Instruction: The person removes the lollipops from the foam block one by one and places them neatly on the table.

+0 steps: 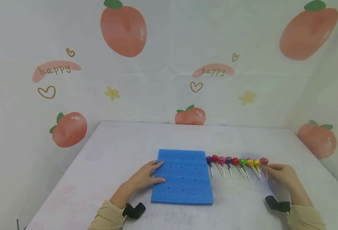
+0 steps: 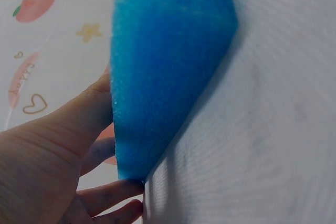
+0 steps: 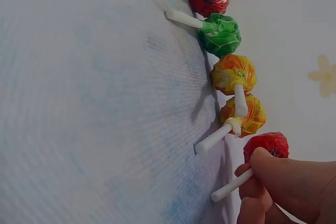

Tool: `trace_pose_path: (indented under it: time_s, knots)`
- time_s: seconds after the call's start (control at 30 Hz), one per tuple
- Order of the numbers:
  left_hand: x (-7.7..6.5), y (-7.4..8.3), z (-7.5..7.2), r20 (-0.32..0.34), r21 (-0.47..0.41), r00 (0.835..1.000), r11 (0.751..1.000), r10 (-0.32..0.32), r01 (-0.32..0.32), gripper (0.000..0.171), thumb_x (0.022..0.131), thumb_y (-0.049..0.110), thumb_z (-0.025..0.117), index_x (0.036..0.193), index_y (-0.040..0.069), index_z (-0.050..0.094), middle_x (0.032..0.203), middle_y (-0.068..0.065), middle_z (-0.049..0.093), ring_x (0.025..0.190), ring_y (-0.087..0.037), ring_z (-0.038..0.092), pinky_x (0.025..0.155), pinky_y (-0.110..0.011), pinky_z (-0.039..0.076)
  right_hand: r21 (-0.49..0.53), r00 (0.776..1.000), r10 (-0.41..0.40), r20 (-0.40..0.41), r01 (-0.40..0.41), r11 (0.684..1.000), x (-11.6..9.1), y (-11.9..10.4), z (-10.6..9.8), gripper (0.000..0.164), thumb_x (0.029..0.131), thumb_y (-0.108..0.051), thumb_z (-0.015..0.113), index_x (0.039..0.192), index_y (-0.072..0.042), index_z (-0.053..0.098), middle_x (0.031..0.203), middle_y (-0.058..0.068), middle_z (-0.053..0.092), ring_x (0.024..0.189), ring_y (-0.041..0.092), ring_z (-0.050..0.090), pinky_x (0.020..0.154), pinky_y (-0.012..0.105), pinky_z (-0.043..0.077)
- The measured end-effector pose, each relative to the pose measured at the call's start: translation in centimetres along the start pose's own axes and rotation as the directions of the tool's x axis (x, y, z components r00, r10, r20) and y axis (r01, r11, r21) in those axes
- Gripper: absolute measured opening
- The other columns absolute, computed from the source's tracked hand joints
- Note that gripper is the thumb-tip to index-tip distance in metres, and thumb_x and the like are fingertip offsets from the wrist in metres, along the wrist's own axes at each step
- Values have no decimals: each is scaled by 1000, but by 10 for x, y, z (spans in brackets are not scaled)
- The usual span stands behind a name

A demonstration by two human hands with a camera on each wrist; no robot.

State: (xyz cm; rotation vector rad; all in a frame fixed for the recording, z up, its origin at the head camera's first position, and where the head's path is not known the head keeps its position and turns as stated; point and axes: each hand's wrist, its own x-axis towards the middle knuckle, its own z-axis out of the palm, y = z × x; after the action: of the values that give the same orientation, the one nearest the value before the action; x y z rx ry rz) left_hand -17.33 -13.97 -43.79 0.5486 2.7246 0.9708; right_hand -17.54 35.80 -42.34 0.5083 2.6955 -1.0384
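Note:
A blue foam board (image 1: 183,172) with rows of small holes lies on the table. My left hand (image 1: 145,176) rests at its left edge, thumb and fingertips over the top face; in the left wrist view the fingers lie along the side of the foam (image 2: 163,66). At the right end of a row of wrapped lollipops, my right hand (image 1: 282,174) pinches a red lollipop (image 3: 266,145) just below its head, the white stick pointing down and left. Beside it sit two yellow lollipops (image 3: 242,115) and a green lollipop (image 3: 220,34).
Purple (image 1: 209,159), red (image 1: 215,158) and pink (image 1: 222,160) lollipops continue the row toward the board's right edge, sticks toward me. The white table (image 1: 122,137) meets a patterned backdrop (image 1: 157,89) behind. A black wrist camera (image 1: 134,210) sits at each sleeve.

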Motion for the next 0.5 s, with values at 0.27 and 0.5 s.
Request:
trace_pose_path:
  time_s: [0.27, 0.5]
  knots:
    - [0, 1, -1, 4, -5, 1000, 1000, 2, -2, 72, 82, 38, 69, 142, 10, 40, 147, -24, 33, 137, -45, 30, 107, -61, 30, 5, 1000, 6, 6, -6, 1000, 4, 4, 1, 78, 84, -54, 59, 124, 12, 49, 95, 21, 62, 83, 22, 55, 62, 22, 46]
    - [0, 2, -1, 4, -1, 1000, 1000, 0, 0, 72, 82, 39, 69, 142, 10, 40, 147, -24, 33, 137, -44, 29, 107, -61, 30, 4, 1000, 13, 0, -13, 1000, 6, 6, 3, 73, 86, -49, 60, 123, 12, 50, 96, 21, 61, 84, 23, 54, 64, 25, 48]
